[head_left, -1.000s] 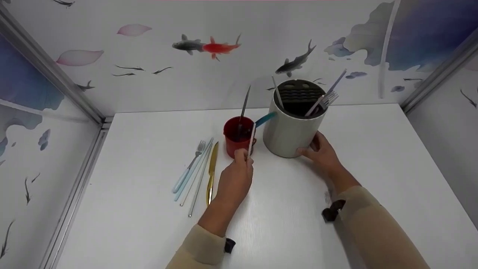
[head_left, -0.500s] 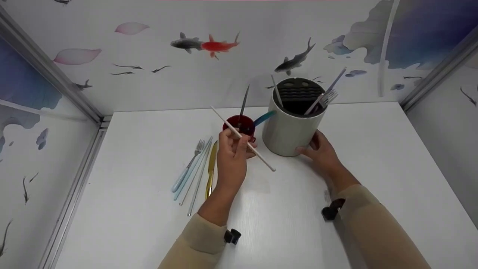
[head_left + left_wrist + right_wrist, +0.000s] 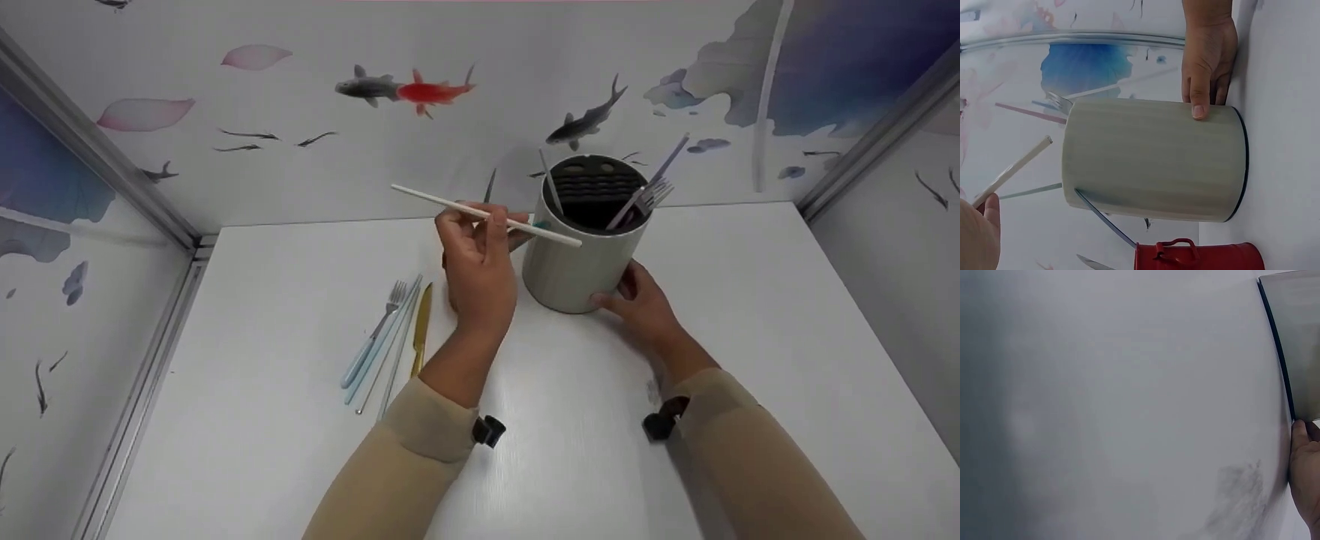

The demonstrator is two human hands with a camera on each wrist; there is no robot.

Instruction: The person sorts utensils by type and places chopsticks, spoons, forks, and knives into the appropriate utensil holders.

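Note:
My left hand pinches a white chopstick between thumb and fingers, raised at the height of the utensil holder's rim. The utensil holder is a pale grey-green cylinder with a dark insert; a fork and several other utensils lean in it. My right hand grips its lower right side, thumb against the wall near the base. A red mug stands beside the holder in the left wrist view, mostly hidden behind my left hand in the head view. A blue handle sticks out of the mug towards the holder.
On the white table, left of my left arm, lie a fork with a light blue handle, several thin chopsticks and a gold knife. A printed wall rises along the table's back edge.
My left hand has lifted up and away from beside the red mug, turning the chopstick from near upright to nearly level and bringing it close to the holder's rim. My right hand stays put.

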